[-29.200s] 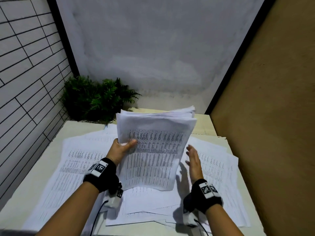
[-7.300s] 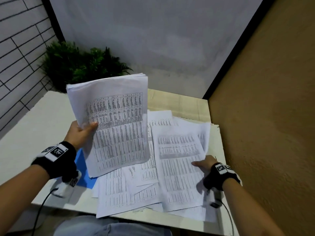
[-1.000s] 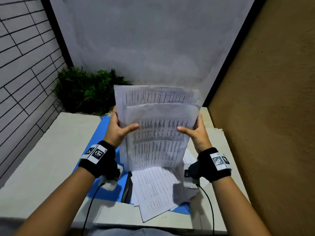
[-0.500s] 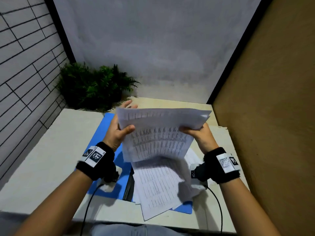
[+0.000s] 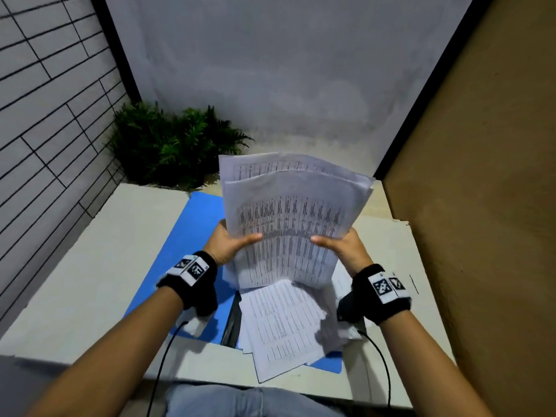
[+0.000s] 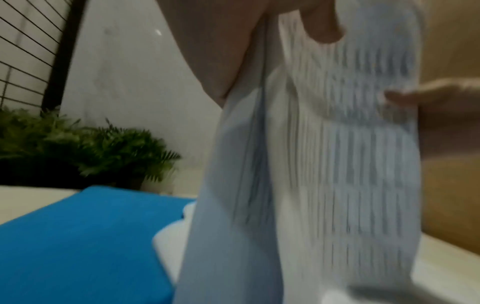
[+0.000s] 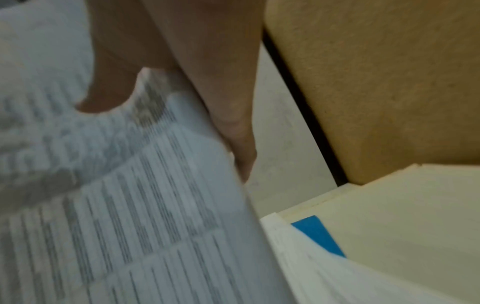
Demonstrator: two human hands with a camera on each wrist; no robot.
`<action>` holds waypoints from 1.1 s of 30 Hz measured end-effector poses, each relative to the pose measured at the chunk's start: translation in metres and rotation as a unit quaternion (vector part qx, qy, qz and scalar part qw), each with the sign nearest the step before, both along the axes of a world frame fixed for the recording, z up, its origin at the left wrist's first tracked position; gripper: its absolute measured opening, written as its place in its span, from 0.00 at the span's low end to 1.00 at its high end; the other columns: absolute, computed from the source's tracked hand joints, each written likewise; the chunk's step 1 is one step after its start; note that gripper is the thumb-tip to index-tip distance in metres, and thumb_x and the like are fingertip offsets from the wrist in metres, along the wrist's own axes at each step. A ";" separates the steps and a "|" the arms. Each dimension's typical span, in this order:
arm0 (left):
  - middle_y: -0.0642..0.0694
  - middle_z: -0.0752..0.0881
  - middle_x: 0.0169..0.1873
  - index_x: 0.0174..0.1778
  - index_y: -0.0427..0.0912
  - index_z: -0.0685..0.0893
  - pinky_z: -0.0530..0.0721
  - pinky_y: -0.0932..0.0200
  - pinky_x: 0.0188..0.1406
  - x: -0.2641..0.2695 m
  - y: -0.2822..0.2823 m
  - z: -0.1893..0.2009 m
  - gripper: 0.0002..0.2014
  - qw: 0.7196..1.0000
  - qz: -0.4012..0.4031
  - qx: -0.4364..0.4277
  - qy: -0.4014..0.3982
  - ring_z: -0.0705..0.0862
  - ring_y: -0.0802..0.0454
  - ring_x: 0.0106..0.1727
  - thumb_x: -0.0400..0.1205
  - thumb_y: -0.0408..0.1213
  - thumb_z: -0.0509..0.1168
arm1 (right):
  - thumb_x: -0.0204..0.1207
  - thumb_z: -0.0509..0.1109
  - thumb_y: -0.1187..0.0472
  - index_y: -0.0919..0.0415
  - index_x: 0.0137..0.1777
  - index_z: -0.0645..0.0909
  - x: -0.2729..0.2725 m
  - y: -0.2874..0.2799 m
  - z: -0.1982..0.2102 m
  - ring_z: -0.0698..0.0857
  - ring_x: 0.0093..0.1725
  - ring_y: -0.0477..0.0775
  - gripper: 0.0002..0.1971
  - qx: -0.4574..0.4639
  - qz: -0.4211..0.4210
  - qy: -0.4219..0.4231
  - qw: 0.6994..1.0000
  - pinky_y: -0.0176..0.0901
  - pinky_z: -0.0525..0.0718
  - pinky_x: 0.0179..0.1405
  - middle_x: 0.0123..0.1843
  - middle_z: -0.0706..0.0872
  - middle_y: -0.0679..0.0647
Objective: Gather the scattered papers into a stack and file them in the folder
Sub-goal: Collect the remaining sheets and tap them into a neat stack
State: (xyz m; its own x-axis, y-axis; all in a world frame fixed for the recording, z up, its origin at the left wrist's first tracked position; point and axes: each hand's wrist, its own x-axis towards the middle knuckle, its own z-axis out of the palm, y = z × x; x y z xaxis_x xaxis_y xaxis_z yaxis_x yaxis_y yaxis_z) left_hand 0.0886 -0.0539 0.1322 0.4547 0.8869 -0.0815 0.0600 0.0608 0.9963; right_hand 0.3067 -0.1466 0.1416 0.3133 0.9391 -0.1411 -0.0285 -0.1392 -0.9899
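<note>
Your left hand [image 5: 226, 247] pinches the left edge of the stack [image 5: 291, 224], thumb in front, and your right hand [image 5: 343, 248] pinches the right edge likewise, holding it upright over the open folder [image 5: 192, 233]. The sheets look light, floppy and slippery with uneven tops, so grip low on both edges. More papers [image 5: 282, 323] lie on the folder, just near of your grip.

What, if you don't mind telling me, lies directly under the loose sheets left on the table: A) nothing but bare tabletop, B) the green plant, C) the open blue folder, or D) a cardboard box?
C: the loose sheets lie on the open blue folder, whose blue shows to their left and at their near right corner.
</note>
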 end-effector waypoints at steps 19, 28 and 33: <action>0.41 0.89 0.48 0.59 0.32 0.79 0.85 0.50 0.55 0.002 0.009 0.000 0.56 0.999 0.052 -0.011 0.000 0.86 0.48 0.51 0.36 0.61 0.81 | 0.72 0.66 0.40 0.52 0.82 0.45 -0.075 0.027 0.117 0.59 0.81 0.58 0.45 0.014 0.179 -0.717 0.673 0.70 0.52 0.77 0.82 0.60 0.54; 0.43 0.82 0.54 0.63 0.33 0.76 0.77 0.54 0.60 0.011 -0.002 -0.018 0.23 0.994 0.030 -0.040 0.098 0.80 0.50 0.53 0.73 0.32 0.72 | 0.71 0.73 0.56 0.59 0.46 0.85 0.011 0.012 0.108 0.86 0.48 0.64 0.08 0.010 0.008 -0.570 0.821 0.45 0.72 0.39 0.43 0.90 0.64; 0.48 0.76 0.24 0.24 0.42 0.76 0.72 0.67 0.24 0.004 0.010 -0.007 0.12 0.982 0.101 0.065 0.143 0.69 0.55 0.26 0.69 0.44 0.68 | 0.73 0.72 0.58 0.58 0.63 0.78 0.043 0.040 0.049 0.81 0.53 0.48 0.18 0.104 -0.172 -0.277 0.939 0.36 0.77 0.52 0.57 0.83 0.55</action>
State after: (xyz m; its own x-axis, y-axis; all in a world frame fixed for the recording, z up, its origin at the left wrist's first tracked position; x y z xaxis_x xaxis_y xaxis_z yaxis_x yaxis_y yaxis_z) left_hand 0.0924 -0.0437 0.1252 0.2442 0.9679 -0.0597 0.3377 -0.0272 0.9409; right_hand 0.3495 -0.1070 0.1910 0.5751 0.7575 0.3091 0.4918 -0.0182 -0.8705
